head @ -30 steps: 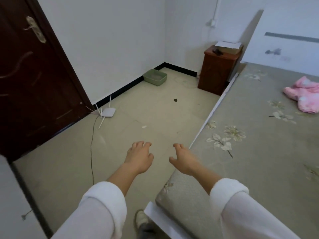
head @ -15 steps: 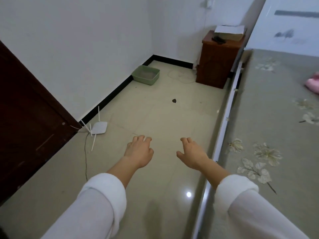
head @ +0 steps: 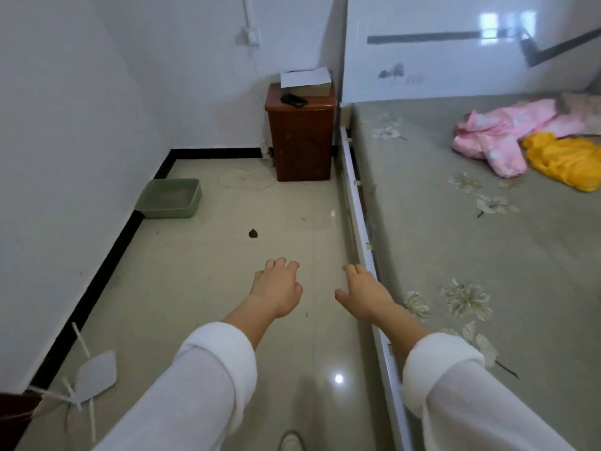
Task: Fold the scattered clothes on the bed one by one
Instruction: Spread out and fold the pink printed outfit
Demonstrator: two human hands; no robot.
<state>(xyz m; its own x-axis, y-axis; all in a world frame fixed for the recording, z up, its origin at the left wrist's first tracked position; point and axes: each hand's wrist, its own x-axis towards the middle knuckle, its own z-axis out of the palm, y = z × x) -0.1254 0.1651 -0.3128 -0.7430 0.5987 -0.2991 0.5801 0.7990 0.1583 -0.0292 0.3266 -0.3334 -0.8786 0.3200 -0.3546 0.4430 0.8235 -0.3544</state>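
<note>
A pink garment (head: 497, 135) lies crumpled near the far right of the bed (head: 455, 242), which has a grey-green flowered sheet. A yellow garment (head: 566, 159) lies right beside it, touching it, and is cut off by the frame edge. My left hand (head: 276, 288) hangs over the floor with loosely curled fingers and holds nothing. My right hand (head: 364, 292) hovers at the bed's white side rail, fingers relaxed, also holding nothing. Both hands are far from the clothes.
A brown bedside cabinet (head: 300, 138) with papers on top stands at the bed's head. A green tray (head: 169, 198) sits on the tiled floor by the left wall. A white router (head: 94, 375) with antennas lies at lower left. The white headboard (head: 455, 50) backs the bed.
The view has swung right and forward along the bed's side: the door has left the frame and the pink and yellow clothes have come into view. Both hands stay out in front, holding nothing.
</note>
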